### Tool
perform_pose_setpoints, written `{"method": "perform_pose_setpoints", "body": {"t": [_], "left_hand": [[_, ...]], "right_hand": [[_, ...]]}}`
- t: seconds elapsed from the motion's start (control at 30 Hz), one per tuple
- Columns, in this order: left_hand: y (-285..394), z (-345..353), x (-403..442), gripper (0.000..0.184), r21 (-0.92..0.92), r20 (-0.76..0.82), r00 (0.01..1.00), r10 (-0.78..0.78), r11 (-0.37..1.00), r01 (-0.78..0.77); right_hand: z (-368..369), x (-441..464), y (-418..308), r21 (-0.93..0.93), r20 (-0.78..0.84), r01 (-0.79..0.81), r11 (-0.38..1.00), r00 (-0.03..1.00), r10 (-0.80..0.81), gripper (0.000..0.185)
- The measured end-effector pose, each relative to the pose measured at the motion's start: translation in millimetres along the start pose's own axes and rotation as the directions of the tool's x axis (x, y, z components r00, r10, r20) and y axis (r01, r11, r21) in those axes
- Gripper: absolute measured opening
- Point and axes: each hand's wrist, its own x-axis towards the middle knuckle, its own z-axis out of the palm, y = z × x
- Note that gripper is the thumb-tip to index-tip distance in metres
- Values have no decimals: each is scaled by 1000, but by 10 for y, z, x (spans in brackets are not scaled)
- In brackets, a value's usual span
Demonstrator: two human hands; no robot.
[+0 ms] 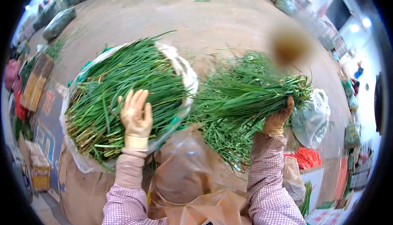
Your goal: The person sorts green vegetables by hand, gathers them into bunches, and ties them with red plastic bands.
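My left hand (136,114), in a pale rubber glove, rests on or just above a big heap of garlic chives (118,77). Its fingers are stretched out and hold nothing. The heap fills a white plastic sack (182,67) with its rim folded down. On the right, my gloved right hand (280,116) grips a bunch of garlic chives (249,96) near the stem ends, its leaves pointing left. Beneath that bunch lies a pile of loose green leaves (229,137) on the floor.
A brown plastic apron (184,167) covers my lap. To the right are a clear plastic bag (313,118) and red ties (307,158). Cardboard (77,184) lies at the left, and filled sacks (59,23) line the back. A brown blur (290,45) hides part of the floor.
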Motion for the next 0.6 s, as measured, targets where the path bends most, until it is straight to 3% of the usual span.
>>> {"method": "perform_pose_setpoints", "body": {"t": [0.03,0.1,0.17,0.23,0.3,0.37,0.43,0.47,0.5,0.57,0.6], "left_hand": [[35,-44,3,32,-126,20,999,-51,991,53],[88,-178,115,31,-387,132,945,-299,862,327],[393,-459,275,32,-757,123,926,-357,569,320],[1135,-1000,569,47,-757,169,973,-159,611,232],[1575,-1210,818,67,-829,243,953,179,549,108],[1855,-1084,1006,92,-794,468,821,326,563,229],[1986,-682,961,107,-677,710,591,384,604,421],[2029,-563,852,110,-637,768,491,412,568,520],[2061,-480,732,113,-581,811,381,445,531,617],[2081,-377,513,117,-496,863,221,455,673,548],[2069,-352,352,111,-400,886,141,442,575,714]], "right_hand": [[100,-75,-155,-28,-71,38,999,997,-39,47],[135,-179,-301,-41,-138,103,994,985,-107,44],[41,-340,-262,176,-67,34,984,997,-23,50],[270,-542,-150,118,-112,52,992,993,-39,50],[375,-694,-79,240,-282,-18,971,955,88,42],[581,-865,-62,298,-210,-132,945,957,200,41],[663,-977,-30,383,-193,-177,907,944,266,40],[631,-1023,-33,457,-127,-191,869,952,277,40],[656,-1072,-48,380,-178,-170,909,951,252,38],[596,-1169,-98,396,-207,-195,897,933,294,34],[404,-1176,-66,419,-218,-231,878,913,344,28]]}}
